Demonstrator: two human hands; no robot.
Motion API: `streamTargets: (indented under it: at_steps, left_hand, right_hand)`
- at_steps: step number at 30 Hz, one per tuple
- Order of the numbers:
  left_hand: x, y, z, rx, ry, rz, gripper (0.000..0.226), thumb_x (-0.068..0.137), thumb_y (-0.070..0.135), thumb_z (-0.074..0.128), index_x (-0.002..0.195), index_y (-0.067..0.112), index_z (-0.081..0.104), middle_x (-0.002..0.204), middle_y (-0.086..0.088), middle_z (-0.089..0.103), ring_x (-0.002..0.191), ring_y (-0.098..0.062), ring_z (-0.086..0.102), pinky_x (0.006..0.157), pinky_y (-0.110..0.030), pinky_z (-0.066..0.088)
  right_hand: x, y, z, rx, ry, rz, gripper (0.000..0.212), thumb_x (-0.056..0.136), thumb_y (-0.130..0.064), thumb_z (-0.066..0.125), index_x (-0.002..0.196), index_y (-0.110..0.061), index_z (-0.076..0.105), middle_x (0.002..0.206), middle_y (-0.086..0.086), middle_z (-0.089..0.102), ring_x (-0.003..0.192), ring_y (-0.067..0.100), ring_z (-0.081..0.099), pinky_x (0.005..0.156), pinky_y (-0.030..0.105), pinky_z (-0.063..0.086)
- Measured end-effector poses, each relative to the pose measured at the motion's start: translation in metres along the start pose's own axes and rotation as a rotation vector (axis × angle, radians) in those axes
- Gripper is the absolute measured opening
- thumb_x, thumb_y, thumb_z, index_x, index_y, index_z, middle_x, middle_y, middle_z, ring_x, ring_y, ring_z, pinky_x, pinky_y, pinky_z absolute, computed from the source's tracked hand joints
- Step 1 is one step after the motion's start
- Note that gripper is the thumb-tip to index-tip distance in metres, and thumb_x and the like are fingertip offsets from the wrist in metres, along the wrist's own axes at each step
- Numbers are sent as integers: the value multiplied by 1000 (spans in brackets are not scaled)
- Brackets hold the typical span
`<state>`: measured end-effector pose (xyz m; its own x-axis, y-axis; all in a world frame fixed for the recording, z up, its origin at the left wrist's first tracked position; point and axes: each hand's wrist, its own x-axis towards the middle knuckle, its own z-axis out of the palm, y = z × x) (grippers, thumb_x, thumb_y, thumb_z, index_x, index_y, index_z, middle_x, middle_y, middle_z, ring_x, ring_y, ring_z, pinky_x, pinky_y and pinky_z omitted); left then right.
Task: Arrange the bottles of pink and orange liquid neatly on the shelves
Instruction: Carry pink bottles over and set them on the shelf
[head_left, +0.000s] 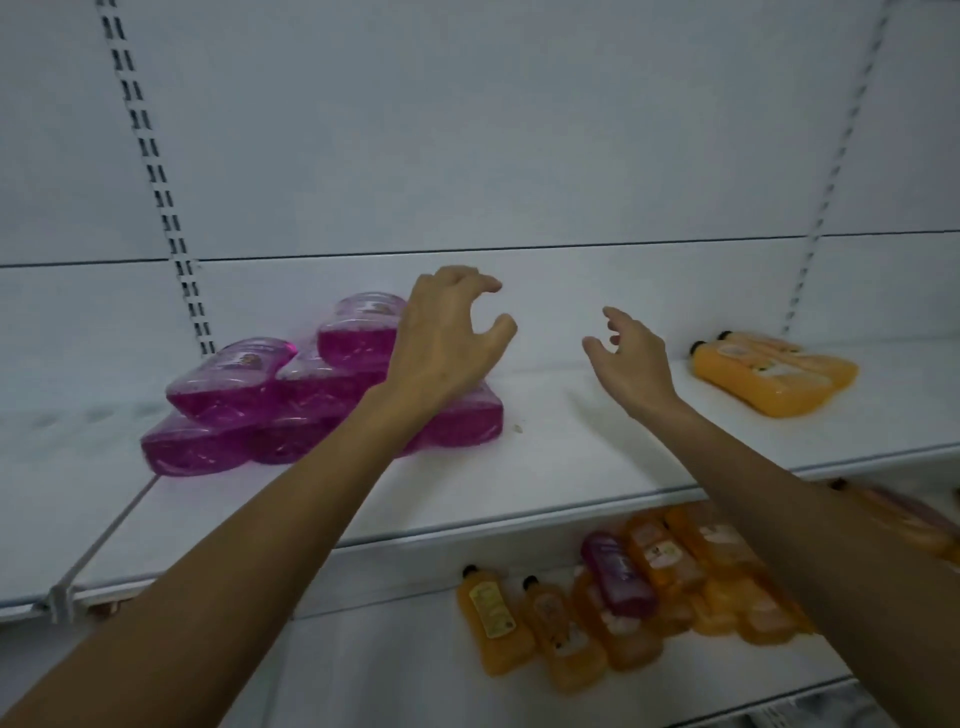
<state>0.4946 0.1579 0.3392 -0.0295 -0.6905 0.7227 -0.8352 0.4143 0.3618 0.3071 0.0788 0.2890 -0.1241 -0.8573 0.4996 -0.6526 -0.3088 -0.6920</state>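
Several pink bottles (234, 395) lie stacked in a pile on the left of the upper shelf (545, 467). My left hand (447, 332) hovers over the pile's right end, fingers loosely curled, holding nothing. My right hand (634, 364) is raised over the bare middle of the shelf, fingers relaxed and empty. Two orange bottles (774, 376) lie flat on the right of the same shelf. On the lower shelf (415, 675), several orange bottles (670, 613) lie in a heap with one pink bottle (618, 574) on top.
The white back panel (493, 130) has slotted uprights at left (150, 171) and right (826, 187). A shelf divider rail (98, 540) runs along the upper shelf's left side. More orange bottles (904, 519) show at the far right under my right forearm.
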Motion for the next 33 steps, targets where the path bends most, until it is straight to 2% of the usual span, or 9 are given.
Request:
streamTargets:
  at_steps: [2,5,8,14,17,21,24,29,33]
  left_hand:
    - [-7,19,17,-80,-43,39,36,85,24,58,120,14,61,129,-4,56,115,-19,51,102,-29,35]
    - [-27,48,48,-229,-108,80,32,85,18,59,116,13,63,120,-2,62,100,-12,59,93,-34,47]
    - [-57,79,85,-323,-176,103,28,86,13,58,113,12,64,115,-1,63,91,-7,58,85,-26,50]
    - [-123,134,160,-432,-346,110,30,84,13,56,113,10,63,106,-4,65,92,-14,60,80,-24,49]
    - [-159,151,194,-425,-452,19,35,83,20,53,116,12,62,107,1,63,97,-11,56,83,-22,43]
    - [-205,146,233,-406,-508,-99,31,83,14,63,114,10,64,108,-4,66,97,-18,61,77,-19,41]
    - [-229,130,256,-419,-539,-227,29,83,6,65,112,8,64,104,-3,66,92,-12,60,76,-18,43]
    - [-236,95,298,-367,-584,-384,32,83,7,65,114,8,62,109,-8,64,91,-12,54,76,-21,40]
    - [-222,54,342,-296,-592,-499,33,84,13,65,115,6,60,112,-14,63,99,-27,59,78,-26,44]
  right_hand:
    - [-7,19,-25,-48,35,29,53,93,-24,53,142,-11,39,141,11,46,128,27,44,105,41,39]
    - [-23,52,-66,-123,66,70,53,90,-19,55,141,-9,42,136,13,50,124,28,46,99,38,41]
    - [-46,89,-107,-167,80,120,50,89,-17,56,137,-9,45,133,10,52,121,27,48,96,39,42]
    - [-107,160,-152,-201,70,171,34,88,-9,55,121,-6,54,116,11,56,103,25,54,83,35,45]
    - [-139,192,-156,-175,20,175,29,86,-11,61,113,-2,59,106,7,58,95,17,52,76,27,40]
    - [-170,236,-149,-135,-41,259,33,87,-18,63,118,-6,59,111,9,61,102,23,57,79,30,45]
    - [-185,259,-137,-116,-95,332,30,89,-16,62,116,-4,60,109,8,61,100,23,57,81,33,47]
    - [-190,290,-103,-86,-176,367,31,88,-7,61,118,-2,58,104,6,61,89,13,51,68,16,34]
    - [-176,317,-73,-80,-211,425,30,85,-2,61,114,-2,60,108,13,64,89,17,55,73,18,36]
